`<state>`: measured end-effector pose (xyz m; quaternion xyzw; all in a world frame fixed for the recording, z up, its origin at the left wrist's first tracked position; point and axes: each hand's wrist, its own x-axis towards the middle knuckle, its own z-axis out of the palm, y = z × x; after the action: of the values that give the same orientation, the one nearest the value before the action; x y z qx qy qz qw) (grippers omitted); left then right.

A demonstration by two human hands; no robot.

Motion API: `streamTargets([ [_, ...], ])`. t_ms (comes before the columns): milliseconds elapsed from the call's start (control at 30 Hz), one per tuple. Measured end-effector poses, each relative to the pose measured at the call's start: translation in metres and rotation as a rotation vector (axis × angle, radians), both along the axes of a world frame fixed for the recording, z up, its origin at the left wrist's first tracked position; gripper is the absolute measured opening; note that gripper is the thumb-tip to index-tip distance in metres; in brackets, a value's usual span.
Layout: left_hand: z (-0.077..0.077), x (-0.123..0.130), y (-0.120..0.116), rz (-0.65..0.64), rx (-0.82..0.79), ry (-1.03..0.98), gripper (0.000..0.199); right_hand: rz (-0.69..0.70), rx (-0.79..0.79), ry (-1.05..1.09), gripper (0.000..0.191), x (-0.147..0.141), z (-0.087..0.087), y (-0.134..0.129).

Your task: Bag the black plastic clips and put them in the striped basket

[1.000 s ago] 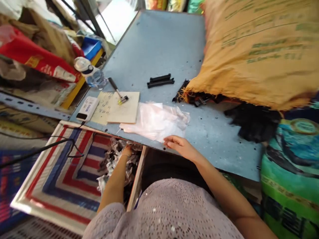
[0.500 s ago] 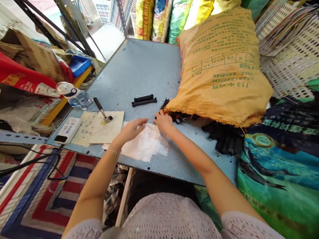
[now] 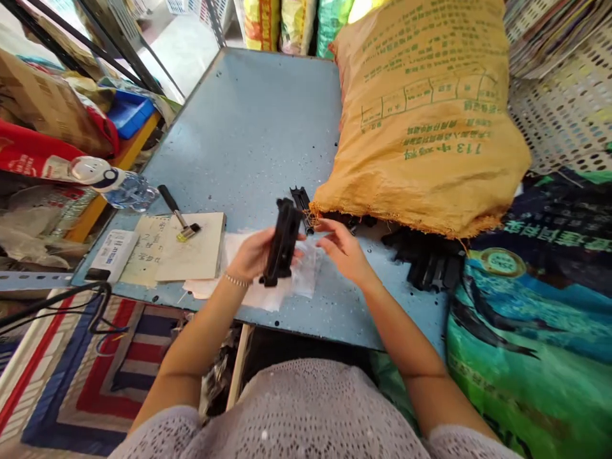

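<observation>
My left hand (image 3: 255, 256) is closed around long black plastic parts (image 3: 281, 245), held up on end over the table; how many are in the grip I cannot tell. To the right, my right hand (image 3: 345, 254) has its fingers apart and holds nothing. Just beyond its fingertips another black plastic part (image 3: 301, 203) lies by the mouth of the orange woven sack (image 3: 421, 127). Beneath my left hand are thin clear plastic bags (image 3: 299, 284), lying flat. More black parts (image 3: 433, 268) are piled at the right, partly under the sack's edge.
On the left of the blue table (image 3: 268, 121) are a notepad (image 3: 196, 258), a black-handled brush-like tool (image 3: 174, 207), a white box-shaped device (image 3: 115, 252) and a water bottle (image 3: 122, 185). A green-blue sack (image 3: 521, 344) stands at the right.
My left hand has taken up the black parts that lay mid-table and brought them nearer. My right hand has drawn back from the sack's mouth, its fingers now apart. The view has shifted slightly.
</observation>
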<state>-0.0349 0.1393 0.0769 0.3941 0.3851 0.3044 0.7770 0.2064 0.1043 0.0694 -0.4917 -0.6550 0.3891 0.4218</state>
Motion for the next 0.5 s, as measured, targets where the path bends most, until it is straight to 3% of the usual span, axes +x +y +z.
streamTargets([
  [100, -0.003, 0.026, -0.064, 0.02, -0.269, -0.292, 0.05, 0.032, -0.039, 0.046, 0.028, -0.012, -0.009, -0.022],
  [200, -0.007, 0.046, -0.098, 0.137, -0.283, -0.292, 0.061, 0.027, 0.075, -0.124, 0.028, -0.012, -0.013, -0.041],
  [333, -0.01, 0.066, -0.113, 0.102, -0.23, -0.094, 0.055, 0.004, 0.227, -0.371, 0.038, 0.01, -0.012, -0.05],
  [433, -0.011, 0.083, -0.113, 0.103, -0.259, -0.081, 0.047, -0.173, 0.13, -0.506, 0.047, 0.023, -0.01, -0.06],
  [500, -0.011, 0.094, -0.11, 0.177, -0.26, -0.131, 0.049, -0.168, 0.089, -0.524, 0.049, 0.024, -0.009, -0.079],
])
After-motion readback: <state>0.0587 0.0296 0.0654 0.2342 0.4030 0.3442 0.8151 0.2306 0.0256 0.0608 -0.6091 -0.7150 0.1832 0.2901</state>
